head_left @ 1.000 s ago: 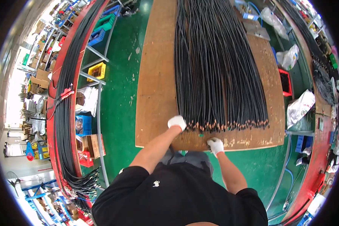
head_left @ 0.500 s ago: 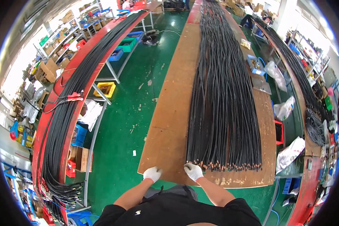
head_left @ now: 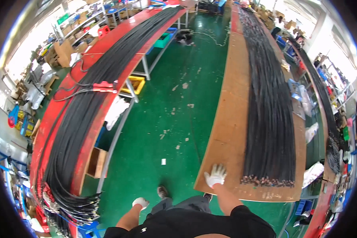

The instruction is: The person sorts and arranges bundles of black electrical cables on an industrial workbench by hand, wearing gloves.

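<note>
The right hand [head_left: 215,175], in a white work glove, lies flat with its fingers [head_left: 220,169] spread wide on the bare brown board of the long table [head_left: 230,119]; it grips nothing. At its 3 o'clock, near but apart, lie the cut ends of the black cable bundle [head_left: 269,119], which runs away up the table toward 12 o'clock. The left hand [head_left: 140,203], also gloved, hangs beside the body over the green floor [head_left: 170,99], well apart from the table; it looks loosely closed and empty, though it is too small to be sure. For working these ends, a good approach is probably to keep the flat hand as a brace on the board and reach toward 3 o'clock, taking the ends square so the row stays even. At 9 o'clock a red table [head_left: 103,85] carries more black cable.
</note>
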Tool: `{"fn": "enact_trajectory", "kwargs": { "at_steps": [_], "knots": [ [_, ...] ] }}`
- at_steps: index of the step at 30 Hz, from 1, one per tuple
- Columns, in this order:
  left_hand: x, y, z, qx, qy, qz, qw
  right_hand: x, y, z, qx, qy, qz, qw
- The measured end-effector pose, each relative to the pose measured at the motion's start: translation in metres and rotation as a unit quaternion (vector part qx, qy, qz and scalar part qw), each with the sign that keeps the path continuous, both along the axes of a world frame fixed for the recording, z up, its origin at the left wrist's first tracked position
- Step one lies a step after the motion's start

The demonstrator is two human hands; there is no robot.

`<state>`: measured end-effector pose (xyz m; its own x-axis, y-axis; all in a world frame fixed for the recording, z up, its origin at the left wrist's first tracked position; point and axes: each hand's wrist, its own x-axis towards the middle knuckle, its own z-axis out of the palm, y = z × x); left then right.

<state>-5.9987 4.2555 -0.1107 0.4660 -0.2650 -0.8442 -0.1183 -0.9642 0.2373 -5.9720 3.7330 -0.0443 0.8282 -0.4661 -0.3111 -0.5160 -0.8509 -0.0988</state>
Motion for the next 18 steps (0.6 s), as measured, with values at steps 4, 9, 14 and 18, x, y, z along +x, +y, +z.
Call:
{"fn": "enact_trajectory", "kwargs": {
  "at_steps": [4,9,14,18],
  "knots": [
    [0.046,0.117,-0.043,0.053,-0.104,0.104,0.988,0.026,0.024,-0.004,0.014,0.026,-0.027,0.999],
    [0.142,0.112,-0.035,0.069,-0.062,0.269,0.959,0.034,0.036,-0.022,-0.006,0.035,-0.119,0.992],
    [0.249,0.015,-0.019,-0.025,-0.02,0.198,0.98,0.077,0.061,-0.041,-0.076,-0.034,-0.236,0.968],
    [0.353,-0.045,-0.012,-0.103,-0.012,0.156,0.982,0.148,0.057,-0.046,-0.088,-0.079,-0.327,0.938]
  ]
}}
